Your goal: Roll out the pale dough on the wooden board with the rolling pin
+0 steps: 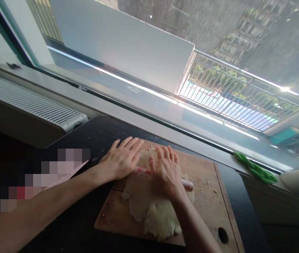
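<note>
Your left hand (121, 160) and right hand (167, 172), fingers (131, 144) slightly spread, lie across the pin (187, 185), apparently to press the dough (140, 202) evenly.

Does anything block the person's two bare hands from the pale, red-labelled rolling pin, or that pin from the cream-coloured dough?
Nothing visible does. The left hand and right hand lie over the rolling pin, which lies across the dough on a brown rectangular wooden board.
</note>
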The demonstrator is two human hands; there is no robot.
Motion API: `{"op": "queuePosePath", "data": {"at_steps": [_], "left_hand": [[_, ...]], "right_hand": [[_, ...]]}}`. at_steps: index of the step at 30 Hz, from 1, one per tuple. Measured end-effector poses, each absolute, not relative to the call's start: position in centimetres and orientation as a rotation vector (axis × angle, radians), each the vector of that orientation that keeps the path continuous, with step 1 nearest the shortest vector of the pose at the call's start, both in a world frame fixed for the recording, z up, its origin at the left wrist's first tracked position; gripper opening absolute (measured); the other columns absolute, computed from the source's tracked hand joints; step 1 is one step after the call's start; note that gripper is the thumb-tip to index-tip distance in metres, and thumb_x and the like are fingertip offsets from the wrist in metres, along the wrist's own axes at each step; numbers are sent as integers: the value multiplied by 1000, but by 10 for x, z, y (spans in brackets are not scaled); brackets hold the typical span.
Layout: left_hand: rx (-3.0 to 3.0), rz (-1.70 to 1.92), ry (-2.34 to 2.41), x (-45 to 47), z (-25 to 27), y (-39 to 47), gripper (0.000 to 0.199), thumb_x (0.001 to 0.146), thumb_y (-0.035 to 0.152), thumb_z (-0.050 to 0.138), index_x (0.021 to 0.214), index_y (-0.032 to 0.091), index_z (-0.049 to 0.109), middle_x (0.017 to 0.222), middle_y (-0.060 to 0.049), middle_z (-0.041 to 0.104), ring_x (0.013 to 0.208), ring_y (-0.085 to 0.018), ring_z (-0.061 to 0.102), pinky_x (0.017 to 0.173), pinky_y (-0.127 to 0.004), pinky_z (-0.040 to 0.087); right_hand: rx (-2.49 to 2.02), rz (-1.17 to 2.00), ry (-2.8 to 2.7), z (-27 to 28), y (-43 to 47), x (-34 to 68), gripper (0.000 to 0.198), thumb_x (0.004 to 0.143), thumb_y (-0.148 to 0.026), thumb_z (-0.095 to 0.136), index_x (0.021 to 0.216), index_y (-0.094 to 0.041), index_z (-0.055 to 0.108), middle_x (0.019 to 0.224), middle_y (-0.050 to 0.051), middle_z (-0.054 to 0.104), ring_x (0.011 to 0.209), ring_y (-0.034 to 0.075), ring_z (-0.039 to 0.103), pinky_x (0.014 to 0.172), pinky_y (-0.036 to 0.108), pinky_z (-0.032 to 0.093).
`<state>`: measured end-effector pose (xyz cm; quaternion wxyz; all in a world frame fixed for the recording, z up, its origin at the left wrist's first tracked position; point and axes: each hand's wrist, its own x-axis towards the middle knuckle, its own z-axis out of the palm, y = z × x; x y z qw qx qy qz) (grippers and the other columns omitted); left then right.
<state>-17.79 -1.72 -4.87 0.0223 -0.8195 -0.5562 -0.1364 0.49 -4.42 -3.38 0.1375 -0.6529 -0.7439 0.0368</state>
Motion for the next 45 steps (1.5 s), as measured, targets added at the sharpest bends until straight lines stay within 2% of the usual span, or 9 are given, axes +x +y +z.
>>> {"op": "queuePosePath", "data": {"at_steps": [4,8,13,20,26,29,33,40,45], "left_hand": [[-2543,-390,-1764,-179,-48,-19,52,92,33,31,142,19,41,147,-9,42,136,-28,36,107,-53,28],[-2628,-424,-1528,-192,-52,-59,49,93,36,35,140,25,44,146,-3,43,137,-26,33,112,-50,22],[-2508,-495,-1634,-183,-47,-41,47,93,34,34,130,17,56,143,-10,47,135,-28,37,109,-51,27],[-2562,-541,-1406,-206,-61,-103,53,91,34,42,141,18,43,148,-6,39,138,-25,32,116,-43,19],[-2436,-516,-1612,-181,-50,-64,51,94,32,32,134,6,50,142,-15,46,136,-29,37,112,-51,24],[-2504,-488,-1528,-187,-52,-84,49,94,33,33,133,11,51,142,-11,47,136,-26,36,113,-48,23],[-2570,-505,-1360,-211,-65,-134,53,92,30,39,144,19,37,150,-5,35,140,-21,30,116,-41,16],[-2488,-584,-1538,-193,-52,-101,49,94,33,33,134,12,51,143,-12,45,137,-27,36,113,-49,22],[-2553,-545,-1354,-214,-67,-145,53,93,30,39,144,19,36,150,-6,36,139,-22,32,116,-44,16]], "right_hand": [[-1942,159,-2157,-33,-47,5,55,96,-42,30,142,-15,39,149,12,36,142,28,21,113,50,20],[-1670,60,-2361,-41,-91,6,52,96,-39,31,141,-15,42,151,8,33,144,26,14,116,47,17],[-1820,-1,-2222,-38,-74,5,55,95,-42,34,139,-9,43,150,13,34,143,27,18,115,47,20],[-1630,-71,-2222,-62,-145,-2,54,93,-38,41,140,-11,43,149,11,35,142,27,21,114,44,26],[-1836,19,-2169,-40,-106,-6,53,96,-40,34,135,-8,48,146,15,39,141,28,23,113,46,25],[-1779,13,-2200,-45,-130,-5,52,96,-40,35,137,-10,46,146,12,40,140,26,26,113,44,28],[-1566,-106,-2257,-65,-188,-1,59,93,-41,41,146,-17,33,151,6,32,141,23,25,113,40,31],[-1870,36,-2133,-41,-146,-6,51,97,-37,32,138,-9,45,147,13,38,140,26,27,114,45,25],[-1730,-71,-2161,-56,-196,-8,51,96,-37,37,143,-15,40,150,7,33,141,21,25,116,39,24]]}}
